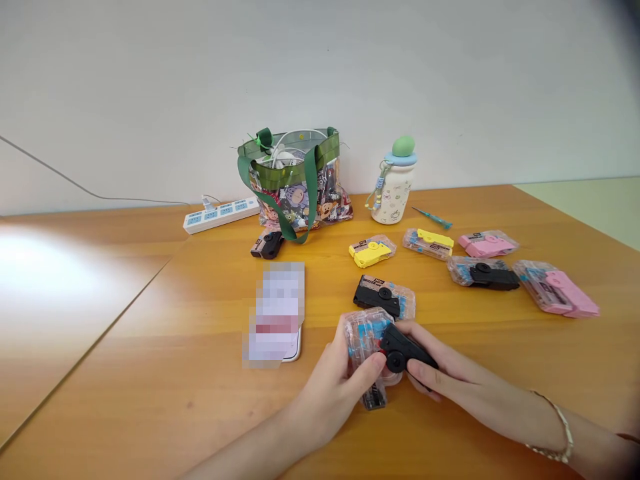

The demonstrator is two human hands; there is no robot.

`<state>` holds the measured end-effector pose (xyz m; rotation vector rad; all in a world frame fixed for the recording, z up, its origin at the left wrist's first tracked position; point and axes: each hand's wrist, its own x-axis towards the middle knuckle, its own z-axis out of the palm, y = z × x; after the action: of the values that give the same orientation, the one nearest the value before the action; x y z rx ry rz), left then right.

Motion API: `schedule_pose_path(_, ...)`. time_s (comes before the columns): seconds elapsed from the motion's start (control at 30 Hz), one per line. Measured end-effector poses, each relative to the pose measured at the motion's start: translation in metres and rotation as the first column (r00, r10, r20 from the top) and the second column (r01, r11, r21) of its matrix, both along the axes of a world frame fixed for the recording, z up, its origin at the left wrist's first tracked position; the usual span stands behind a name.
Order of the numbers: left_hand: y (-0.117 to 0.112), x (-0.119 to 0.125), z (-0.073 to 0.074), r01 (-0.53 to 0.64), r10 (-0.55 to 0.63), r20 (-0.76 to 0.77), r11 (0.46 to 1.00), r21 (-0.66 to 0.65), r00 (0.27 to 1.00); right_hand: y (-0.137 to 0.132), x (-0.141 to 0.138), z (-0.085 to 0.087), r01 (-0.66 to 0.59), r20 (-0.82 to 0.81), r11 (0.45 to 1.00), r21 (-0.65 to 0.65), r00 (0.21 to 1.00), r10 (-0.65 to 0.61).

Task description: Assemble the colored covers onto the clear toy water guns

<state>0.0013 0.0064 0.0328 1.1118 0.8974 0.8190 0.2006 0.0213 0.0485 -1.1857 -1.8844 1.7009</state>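
Near the front of the table I hold a folding toy water gun [369, 333] with a clear body, blue parts inside and a black swing-out handle [411, 355]. My left hand [330, 383] grips the clear body, its thumb pressed by a small red part near the pivot. Wrapped round the black handle are the fingers of my right hand [450, 373]; the handle stands angled away from the body. Just behind lies another black-and-clear water gun [383, 297], its label reading "Mini Water Gun". Parts of the held toy are hidden by my fingers.
To the right lie yellow [373, 252], pink [557, 290] and black [483, 275] water guns. A phone [293, 350], partly blurred, lies left, with a small black item [267, 245] beyond. Behind stand a bag [295, 193], power strip [223, 215], bottle [395, 193] and screwdriver [434, 218].
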Motion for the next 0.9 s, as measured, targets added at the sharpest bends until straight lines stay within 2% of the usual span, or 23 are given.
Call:
schedule_pose_path(0.23, -0.001, 0.001, 0.007, -0.023, 0.036, -0.168, 0.996, 0.084, 0.985, -0.002, 0.000, 0.001, -0.021, 0.060, 0.999, 0.040, 0.998, 0.019)
schedule_pose_path(0.43, -0.002, 0.001, 0.002, -0.030, 0.051, -0.235, 0.995, 0.092, 0.971, -0.003, 0.001, 0.001, -0.034, 0.078, 0.999, 0.025, 0.996, 0.032)
schedule_pose_path(0.53, -0.003, 0.000, 0.000, -0.010, 0.040, -0.275, 0.994, 0.109, 0.961, -0.003, 0.001, -0.002, -0.040, 0.057, 0.997, 0.063, 0.998, 0.036)
schedule_pose_path(0.77, -0.003, 0.002, 0.002, -0.005, 0.023, -0.239, 0.997, 0.077, 0.971, -0.004, -0.004, -0.005, -0.008, -0.005, 0.996, 0.083, 1.000, 0.009)
schedule_pose_path(0.9, -0.004, 0.001, 0.001, 0.005, 0.013, -0.251, 0.997, 0.074, 0.968, -0.007, -0.010, -0.003, 0.089, -0.011, 0.993, 0.078, 0.996, -0.088)
